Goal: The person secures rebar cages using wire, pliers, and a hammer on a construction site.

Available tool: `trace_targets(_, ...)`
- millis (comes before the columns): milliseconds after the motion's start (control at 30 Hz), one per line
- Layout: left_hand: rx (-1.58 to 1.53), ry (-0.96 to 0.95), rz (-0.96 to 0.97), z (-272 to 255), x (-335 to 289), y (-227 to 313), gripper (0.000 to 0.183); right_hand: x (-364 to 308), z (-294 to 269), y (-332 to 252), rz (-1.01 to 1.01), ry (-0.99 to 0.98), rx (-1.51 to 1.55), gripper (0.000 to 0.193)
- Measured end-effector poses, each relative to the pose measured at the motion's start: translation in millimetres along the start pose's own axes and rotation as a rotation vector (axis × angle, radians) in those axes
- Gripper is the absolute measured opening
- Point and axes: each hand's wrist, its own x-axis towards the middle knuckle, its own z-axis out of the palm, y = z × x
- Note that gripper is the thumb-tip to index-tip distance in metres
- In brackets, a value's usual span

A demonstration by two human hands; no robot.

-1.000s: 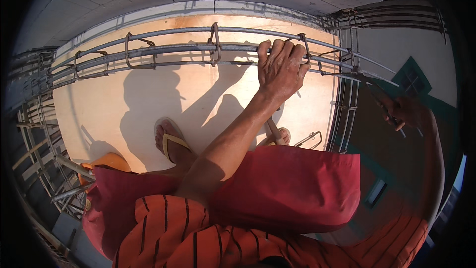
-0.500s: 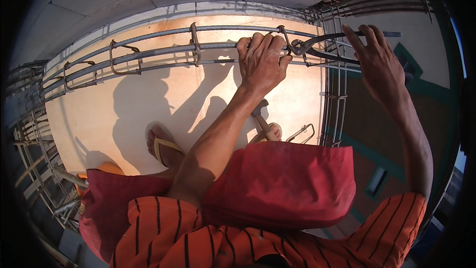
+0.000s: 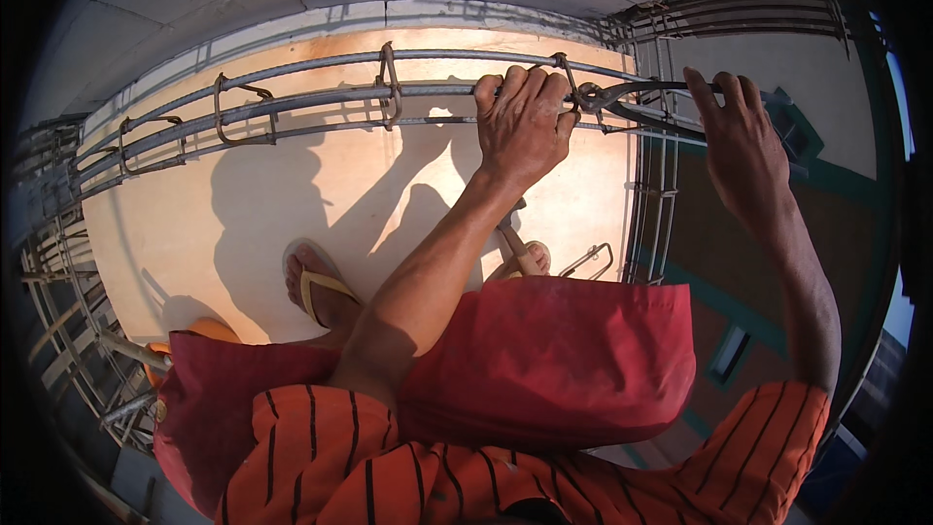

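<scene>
My left hand (image 3: 525, 122) is wrapped round the middle bar of a steel rebar cage (image 3: 311, 106), thumb on the side toward the stirrup. Just right of it, the jaws of dark tying pincers (image 3: 637, 89) meet the bars beside a rusty stirrup (image 3: 567, 78). The exact bite of the jaws, and any tie wire there, is too small to make out. My right hand (image 3: 746, 141) is closed round the pincers' long handles, which lie nearly level, pointing right. Another stirrup (image 3: 391, 87) rings the bars left of my left hand.
Pale plywood (image 3: 155, 262) lies below the cage, under my sandalled feet (image 3: 319, 282). A hammer (image 3: 518, 243) and a loose bent stirrup (image 3: 591, 258) are near my right foot. Grey block wall (image 3: 233, 10) runs along the far side. Upright rebar (image 3: 671, 185) stands at the right.
The fingers of my right hand have drawn in on the handles, and the handles sit closer together. The pincer jaws and my left hand have shifted slightly right.
</scene>
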Motion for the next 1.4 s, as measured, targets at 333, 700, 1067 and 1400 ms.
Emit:
trace_targets(333, -0.083, 0.012, 0.031, 12.8, 5.0, 7.6, 0.029, -8.2, -34.5, 3.8, -0.007, -0.276, 0.013, 0.023)
trace_targets(700, -0.079, 0.009, 0.01, 8.7, -0.9, -6.3, 0.035, -36.5, -24.4, -49.3, 0.159, -0.156, 0.058, 0.025)
trace_targets(1067, -0.05, 0.02, -0.004, 1.2, 1.9, -10.2, 0.042, 7.4, 2.6, 4.5, 0.066, -0.421, 0.517, 0.018)
trace_targets(1400, -0.02, 0.034, 0.03, 8.7, -9.8, -12.7, 0.036, 59.1, -37.2, 8.4, 0.218, -1.177, 0.688, 0.037)
